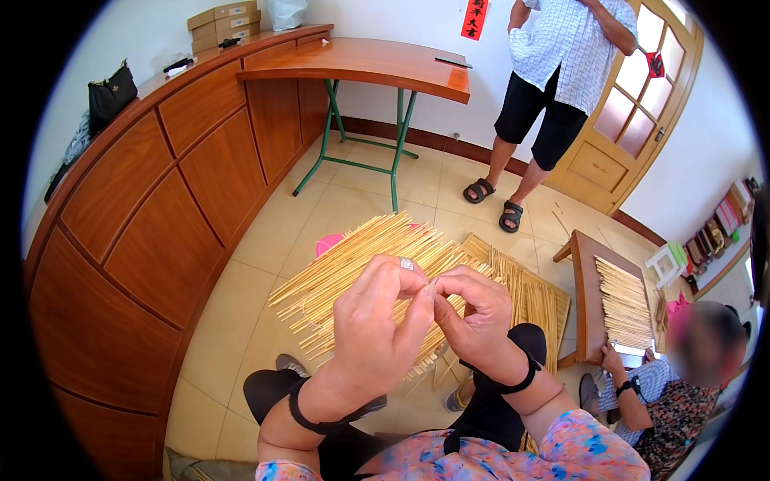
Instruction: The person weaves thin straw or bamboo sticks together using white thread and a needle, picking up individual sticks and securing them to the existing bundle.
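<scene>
Both hands are up at the centre of the frame, and it's all in the fingertips! The left hand (431, 290) has thumb and forefinger drawn together, and the right hand (437, 290) meets it tip to tip in a matching pinch. Anything between them is too small to make out; I can't tell whether it's a thread or nothing at all.

Just below and behind them, middle of the frame, lies the sheet of straw-coloured stalks (361, 248), spread wide on a slant, ends ragged. It looks light, stiff along each stalk, yet likely loose across them; dry and smooth, I'd judge, so single stalks could slide, and thin ends could snap. The sounder hold looks like both palms under the body of the sheet, or a pinch mid-stalk, well in from those frayed tips.

Right of centre, more loose stalks (541, 309) lie on a flat woven tray (563, 309).
</scene>
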The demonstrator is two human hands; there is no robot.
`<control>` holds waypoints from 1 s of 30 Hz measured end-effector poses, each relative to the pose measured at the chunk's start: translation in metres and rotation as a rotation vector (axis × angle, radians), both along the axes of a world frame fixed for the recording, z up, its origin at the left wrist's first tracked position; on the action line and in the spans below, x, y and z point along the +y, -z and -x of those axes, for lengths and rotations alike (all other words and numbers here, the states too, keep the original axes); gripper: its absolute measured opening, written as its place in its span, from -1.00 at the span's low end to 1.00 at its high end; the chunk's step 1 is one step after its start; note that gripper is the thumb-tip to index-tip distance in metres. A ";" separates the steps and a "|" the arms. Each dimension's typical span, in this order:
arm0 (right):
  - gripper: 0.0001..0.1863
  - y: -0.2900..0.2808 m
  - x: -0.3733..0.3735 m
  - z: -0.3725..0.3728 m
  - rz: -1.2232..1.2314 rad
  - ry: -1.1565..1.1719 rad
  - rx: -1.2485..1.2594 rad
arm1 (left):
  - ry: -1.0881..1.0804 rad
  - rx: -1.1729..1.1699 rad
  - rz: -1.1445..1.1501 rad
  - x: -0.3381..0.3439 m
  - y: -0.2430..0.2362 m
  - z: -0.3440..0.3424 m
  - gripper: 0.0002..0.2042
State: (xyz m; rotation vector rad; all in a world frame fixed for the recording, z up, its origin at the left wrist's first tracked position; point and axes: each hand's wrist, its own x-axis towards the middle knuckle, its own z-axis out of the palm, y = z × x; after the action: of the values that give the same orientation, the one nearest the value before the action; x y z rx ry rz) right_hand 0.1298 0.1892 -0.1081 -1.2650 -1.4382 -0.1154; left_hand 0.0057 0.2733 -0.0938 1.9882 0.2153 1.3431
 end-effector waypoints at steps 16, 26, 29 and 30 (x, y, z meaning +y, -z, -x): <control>-0.84 -0.002 -0.001 0.001 0.005 0.017 -0.037 | -0.015 0.009 -0.012 -0.001 0.000 0.000 -0.93; -0.83 -0.003 -0.001 0.001 -0.010 -0.003 -0.045 | -0.011 0.017 -0.034 0.000 -0.001 0.001 -0.93; -0.83 -0.002 -0.001 0.001 -0.020 -0.001 -0.052 | -0.006 0.000 -0.086 0.001 0.000 0.001 -0.91; -0.83 -0.003 -0.001 0.001 -0.019 -0.001 -0.054 | -0.006 -0.001 -0.080 0.001 0.000 0.001 -0.91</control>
State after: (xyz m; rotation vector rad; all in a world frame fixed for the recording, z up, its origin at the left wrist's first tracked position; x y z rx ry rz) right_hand 0.1288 0.1881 -0.1056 -1.2544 -1.4807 -0.1633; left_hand 0.0050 0.2747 -0.0936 2.0545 0.1696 1.3765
